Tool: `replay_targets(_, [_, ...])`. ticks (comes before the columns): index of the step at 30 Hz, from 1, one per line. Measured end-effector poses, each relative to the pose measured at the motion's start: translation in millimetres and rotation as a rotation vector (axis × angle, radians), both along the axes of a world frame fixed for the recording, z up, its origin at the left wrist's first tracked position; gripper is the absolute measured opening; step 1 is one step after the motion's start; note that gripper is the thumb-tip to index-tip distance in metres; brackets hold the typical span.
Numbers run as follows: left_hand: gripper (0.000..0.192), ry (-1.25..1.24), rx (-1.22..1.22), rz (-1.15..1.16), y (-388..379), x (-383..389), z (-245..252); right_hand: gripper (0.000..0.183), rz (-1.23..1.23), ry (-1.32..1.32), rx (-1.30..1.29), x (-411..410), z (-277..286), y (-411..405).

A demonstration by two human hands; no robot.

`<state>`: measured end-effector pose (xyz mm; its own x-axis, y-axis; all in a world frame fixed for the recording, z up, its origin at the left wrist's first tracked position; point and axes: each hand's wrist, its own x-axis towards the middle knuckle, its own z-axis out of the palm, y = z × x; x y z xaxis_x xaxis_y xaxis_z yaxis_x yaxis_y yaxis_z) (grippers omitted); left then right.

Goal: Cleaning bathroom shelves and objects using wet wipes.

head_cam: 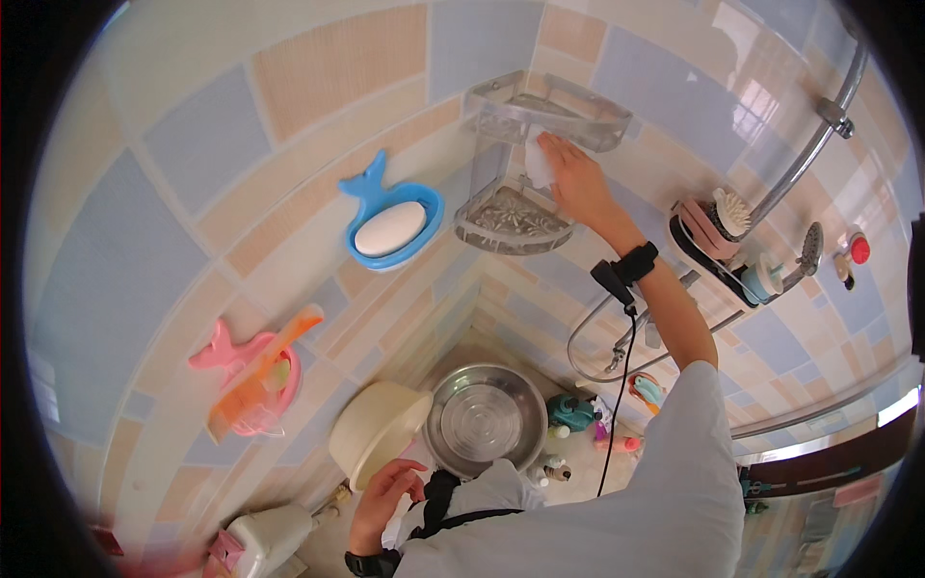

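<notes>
My right hand (582,180) grips a white cloth or wipe (538,160) and presses it near the front of a clear two-tier corner shelf (527,242). The cloth touches the upper tier's front rim from below. Both tiers hold nothing visible; the lower one has a floral pattern. My left hand (394,495) hangs low by my body with loosely bent fingers and nothing visible in it. Nearest to it is a cream plastic basin (376,426) tilted against the wall, with a round metal basin (480,419) on the floor beyond.
On the left wall hang a blue whale-shaped soap dish (433,217) with white soap (390,229) and a pink dish (246,357) with an orange-handled brush (267,365). A shower rail (802,155) and caddy (712,253) line the right wall. Several bottles (571,412) stand on the floor.
</notes>
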<state>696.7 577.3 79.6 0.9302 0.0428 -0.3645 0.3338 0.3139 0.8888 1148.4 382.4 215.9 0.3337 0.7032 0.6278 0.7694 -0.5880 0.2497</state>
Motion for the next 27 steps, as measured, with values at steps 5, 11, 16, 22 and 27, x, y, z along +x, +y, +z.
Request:
replay_targets(5, [0.022,-0.026,0.031,0.003,-1,-1,5,0.056,-0.046,0.08,0.001,26,5,6])
replay_targets(11, [0.022,-0.017,0.008,0.011,-6,-8,7,0.054,-0.011,-0.002,0.038,-5,-8,16])
replay_targets(16, [0.021,-0.045,0.033,-0.01,-7,-4,9,0.054,-0.03,-0.016,0.044,5,1,11])
replay_targets(22, [0.02,-0.054,0.014,-0.045,-9,-5,6,0.063,-0.156,0.149,0.081,-6,-1,32])
replay_targets(27, [0.021,-0.037,0.045,-0.047,-8,-7,9,0.055,-0.239,-0.029,0.009,-7,-6,24])
